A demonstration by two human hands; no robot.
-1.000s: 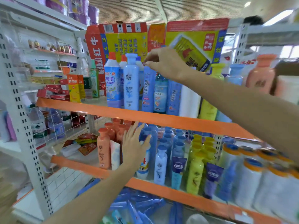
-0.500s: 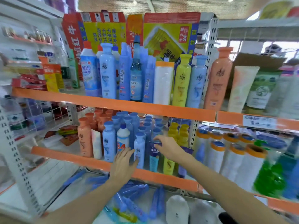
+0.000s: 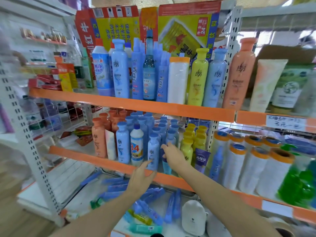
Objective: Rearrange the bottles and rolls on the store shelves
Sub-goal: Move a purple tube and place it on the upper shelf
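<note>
Two hands are at the middle shelf [image 3: 106, 159]. The right hand [image 3: 172, 155] is curled around a teal tube [image 3: 166, 165] standing at the front edge, between a light blue bottle [image 3: 152, 151] and the yellow bottles [image 3: 187, 146]; whether the fingers have fully closed on it I can't tell. The left hand [image 3: 142, 175] lies spread on the orange shelf lip, fingertips touching that blue bottle's base. Rolls [image 3: 251, 168] stand further right, well clear. Everything here is packed tightly, so drawing the tube out at an angle could knock the blue bottle forward off the edge, or tip the purple tube [image 3: 201, 159] just beside it.
</note>
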